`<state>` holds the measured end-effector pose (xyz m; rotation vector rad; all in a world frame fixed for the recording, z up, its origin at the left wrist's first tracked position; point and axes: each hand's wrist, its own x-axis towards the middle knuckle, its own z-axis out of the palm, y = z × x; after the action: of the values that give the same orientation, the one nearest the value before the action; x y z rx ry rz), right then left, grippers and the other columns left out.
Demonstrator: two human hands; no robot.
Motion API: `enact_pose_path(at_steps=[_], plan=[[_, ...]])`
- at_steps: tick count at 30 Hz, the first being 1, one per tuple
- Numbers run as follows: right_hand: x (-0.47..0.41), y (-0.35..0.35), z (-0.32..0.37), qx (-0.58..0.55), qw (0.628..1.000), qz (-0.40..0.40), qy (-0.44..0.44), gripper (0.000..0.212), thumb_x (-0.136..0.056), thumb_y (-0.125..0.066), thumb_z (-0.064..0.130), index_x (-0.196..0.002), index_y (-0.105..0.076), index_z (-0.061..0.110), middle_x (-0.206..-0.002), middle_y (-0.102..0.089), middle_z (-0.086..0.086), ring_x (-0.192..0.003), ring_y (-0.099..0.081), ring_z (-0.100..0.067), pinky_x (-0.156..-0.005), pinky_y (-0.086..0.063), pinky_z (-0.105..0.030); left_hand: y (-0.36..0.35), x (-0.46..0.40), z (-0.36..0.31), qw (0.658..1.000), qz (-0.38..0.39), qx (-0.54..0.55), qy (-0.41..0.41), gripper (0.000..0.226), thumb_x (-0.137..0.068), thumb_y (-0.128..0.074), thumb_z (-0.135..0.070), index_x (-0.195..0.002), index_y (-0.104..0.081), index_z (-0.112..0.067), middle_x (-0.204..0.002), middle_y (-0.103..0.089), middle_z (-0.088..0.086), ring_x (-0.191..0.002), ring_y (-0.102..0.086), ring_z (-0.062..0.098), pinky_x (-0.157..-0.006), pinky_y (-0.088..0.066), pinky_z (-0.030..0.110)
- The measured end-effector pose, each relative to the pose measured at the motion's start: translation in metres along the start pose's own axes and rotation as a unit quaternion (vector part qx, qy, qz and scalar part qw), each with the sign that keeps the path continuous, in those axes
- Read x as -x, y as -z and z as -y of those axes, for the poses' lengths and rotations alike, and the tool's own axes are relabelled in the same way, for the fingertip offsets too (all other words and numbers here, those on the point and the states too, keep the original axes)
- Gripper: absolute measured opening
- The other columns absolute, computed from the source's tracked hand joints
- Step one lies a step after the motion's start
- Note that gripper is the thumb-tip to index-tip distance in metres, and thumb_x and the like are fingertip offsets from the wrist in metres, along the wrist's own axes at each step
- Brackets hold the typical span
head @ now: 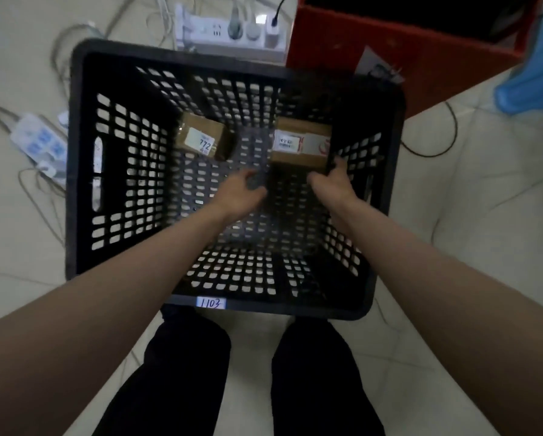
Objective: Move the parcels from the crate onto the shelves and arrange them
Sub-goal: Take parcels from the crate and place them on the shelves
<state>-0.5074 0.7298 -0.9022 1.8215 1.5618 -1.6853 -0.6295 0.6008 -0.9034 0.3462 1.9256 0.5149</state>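
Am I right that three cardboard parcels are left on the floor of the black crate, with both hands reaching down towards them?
Not quite: the head view shows two parcels, not three. One lies at the far left of the black crate, the other at the far right. The left hand and right hand do reach down towards them.

A pale tiled floor point(471, 196) carries a black perforated crate point(78, 158) — beside its far right corner stands a red bin point(342, 55). Two white power strips point(229, 29) and loose cables point(443, 143) lie on the tiles around the crate — one strip beyond it, one left.
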Motion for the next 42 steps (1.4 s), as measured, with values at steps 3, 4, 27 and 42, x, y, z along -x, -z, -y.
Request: enact_pose_path(at_steps=[3, 4, 27, 42], plan=[[-0.043, -0.008, 0.001, 0.006, 1.0, -0.016, -0.011, 0.076, -0.088, -0.061, 0.018, -0.154, -0.023, 0.023, -0.147, -0.046, -0.004, -0.134, -0.045, -0.026, -0.114, -0.039, -0.042, -0.008, -0.048, 0.003, 0.999, -0.011, 0.044, 0.004, 0.068, -0.091, -0.064, -0.032, -0.15, -0.034, -0.018, -0.148, -0.046, 0.007, -0.132, -0.047, 0.023, -0.112, -0.037, 0.034], [-0.056, -0.01, 0.0, -0.004, 1.0, -0.022, -0.012, 0.074, -0.085, -0.062, 0.016, -0.151, -0.028, 0.021, -0.144, -0.05, -0.004, -0.131, -0.049, -0.025, -0.112, -0.042, -0.041, -0.011, -0.062, 0.004, 0.997, -0.01, 0.075, 0.002, 0.074, -0.087, -0.066, -0.036, -0.151, -0.032, -0.02, -0.147, -0.048, 0.005, -0.13, -0.049, 0.022, -0.111, -0.039, 0.037], [0.215, 0.006, 0.005, -0.201, 0.971, 0.101, -0.082, 0.071, -0.071, -0.058, 0.066, -0.128, -0.058, 0.025, -0.119, -0.07, -0.001, -0.108, -0.068, -0.017, -0.09, -0.057, -0.046, 0.063, 0.208, -0.012, 0.925, -0.014, 0.359, 0.121, 0.059, -0.088, -0.059, -0.057, -0.127, -0.058, -0.014, -0.109, -0.073, 0.005, -0.097, -0.072, 0.021, -0.072, -0.059, 0.039], [0.485, 0.161, 0.163, -0.204, 0.949, 0.235, 0.05, 0.057, -0.088, -0.061, 0.061, -0.138, -0.047, 0.036, -0.129, -0.066, 0.003, -0.115, -0.066, -0.021, -0.098, -0.053, -0.05, 0.165, 0.512, -0.184, 0.917, -0.092, 0.378, -0.085, 0.022, -0.092, -0.061, -0.015, -0.113, -0.061, -0.019, -0.111, -0.066, 0.005, -0.091, -0.067, 0.015, -0.073, -0.055, 0.029]])
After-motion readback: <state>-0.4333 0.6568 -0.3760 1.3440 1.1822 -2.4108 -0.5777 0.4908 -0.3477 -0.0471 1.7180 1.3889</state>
